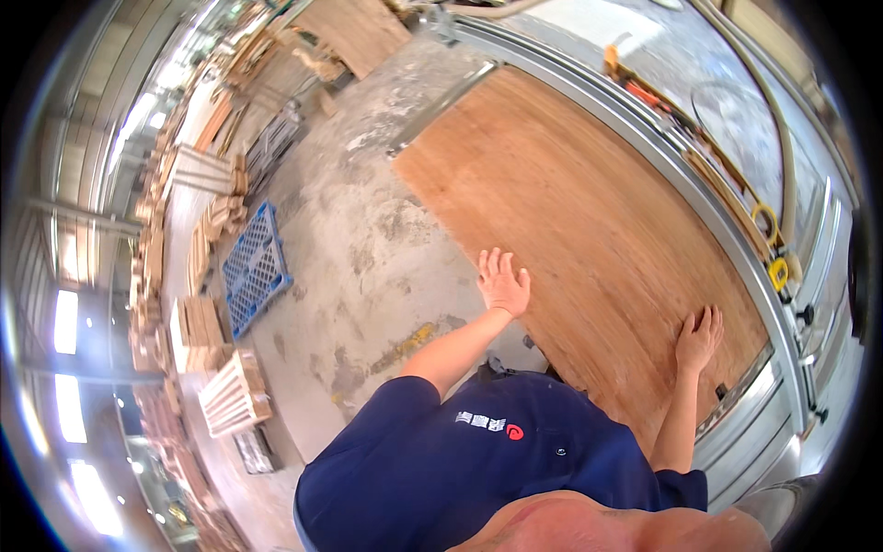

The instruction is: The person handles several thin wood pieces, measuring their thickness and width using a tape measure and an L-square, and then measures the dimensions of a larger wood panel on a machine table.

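Matt reddish wood panel [570, 212], brushed metal rail [644, 138], rough concrete floor [368, 239]

My view: I'm in a dark navy short-sleeved shirt [432, 460] with a small white-and-red chest emblem [492, 425] and one small dark button [560, 452]. Sleeves end above the elbows; forearms are bare below. Left hand [503, 283] and right hand [699, 338] ungloved, no watch or rings visible.

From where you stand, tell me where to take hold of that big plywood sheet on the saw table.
Probably its near long edge. The plywood sheet lies flat with no handle, and that edge overhangs the concrete floor. The left hand is already there; the right hand rests flat near the metal rail.
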{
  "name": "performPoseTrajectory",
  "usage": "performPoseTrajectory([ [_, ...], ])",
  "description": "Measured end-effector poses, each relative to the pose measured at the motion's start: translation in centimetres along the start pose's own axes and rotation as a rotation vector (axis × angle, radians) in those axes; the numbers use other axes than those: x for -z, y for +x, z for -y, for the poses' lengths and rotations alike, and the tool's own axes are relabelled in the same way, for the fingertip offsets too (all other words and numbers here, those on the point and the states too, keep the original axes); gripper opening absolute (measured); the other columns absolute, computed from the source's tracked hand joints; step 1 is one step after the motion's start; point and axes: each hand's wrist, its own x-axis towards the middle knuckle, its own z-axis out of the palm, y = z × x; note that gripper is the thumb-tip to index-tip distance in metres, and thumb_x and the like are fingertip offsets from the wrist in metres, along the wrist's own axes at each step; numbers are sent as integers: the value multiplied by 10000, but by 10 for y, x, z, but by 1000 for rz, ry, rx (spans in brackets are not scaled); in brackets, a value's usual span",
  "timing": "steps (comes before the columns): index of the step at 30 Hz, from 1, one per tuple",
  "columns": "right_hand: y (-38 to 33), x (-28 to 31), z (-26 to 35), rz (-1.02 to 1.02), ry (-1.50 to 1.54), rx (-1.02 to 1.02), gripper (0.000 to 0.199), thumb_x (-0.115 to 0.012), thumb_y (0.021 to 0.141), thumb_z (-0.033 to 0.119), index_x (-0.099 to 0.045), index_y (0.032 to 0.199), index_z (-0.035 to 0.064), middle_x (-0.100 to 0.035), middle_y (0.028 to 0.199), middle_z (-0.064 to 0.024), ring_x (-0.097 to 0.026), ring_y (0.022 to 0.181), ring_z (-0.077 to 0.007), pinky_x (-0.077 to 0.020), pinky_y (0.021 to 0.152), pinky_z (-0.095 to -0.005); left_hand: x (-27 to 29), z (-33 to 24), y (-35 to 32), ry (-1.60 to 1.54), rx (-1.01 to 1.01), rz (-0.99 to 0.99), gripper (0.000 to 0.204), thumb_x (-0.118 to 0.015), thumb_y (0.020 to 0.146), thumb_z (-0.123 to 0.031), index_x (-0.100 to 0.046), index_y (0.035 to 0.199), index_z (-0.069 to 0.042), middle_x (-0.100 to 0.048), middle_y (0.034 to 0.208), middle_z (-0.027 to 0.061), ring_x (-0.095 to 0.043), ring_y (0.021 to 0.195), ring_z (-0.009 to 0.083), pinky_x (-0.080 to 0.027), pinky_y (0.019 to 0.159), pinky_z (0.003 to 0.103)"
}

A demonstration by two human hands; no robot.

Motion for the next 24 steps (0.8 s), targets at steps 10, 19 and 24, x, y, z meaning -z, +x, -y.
performPoseTrajectory([
  [10,-77,-6,22,35,-108,-97,489,-538,1028,318,-609,1392,-1,-526,1525,-196,-468,1415,-368,-351,1193,-484,147,81,17,-955,-193,49,544,-719,978,-325,-555,1409,-37,-706,1237,114,-661,1194,228,-524,997,357],
  [19,-171,-14,123,74,-230,-218,554,-499,1032,365,-567,1446,3,-489,1555,-214,-437,1445,-369,-339,1198,-484,531,197,-63,-799,-1182,-720,570,-374,1048,-552,-563,1372,-122,-688,1298,56,-676,1131,297,-468,1022,576],
  [24,-150,-30,202,212,-180,-165,601,-482,1031,407,-533,1478,9,-464,1575,-224,-394,1483,-358,-298,1228,-479,576,296,-82,-720,-1198,-748,501,-336,1077,-612,-592,1364,-291,-678,1323,-100,-649,1143,199,-380,1053,536],
])
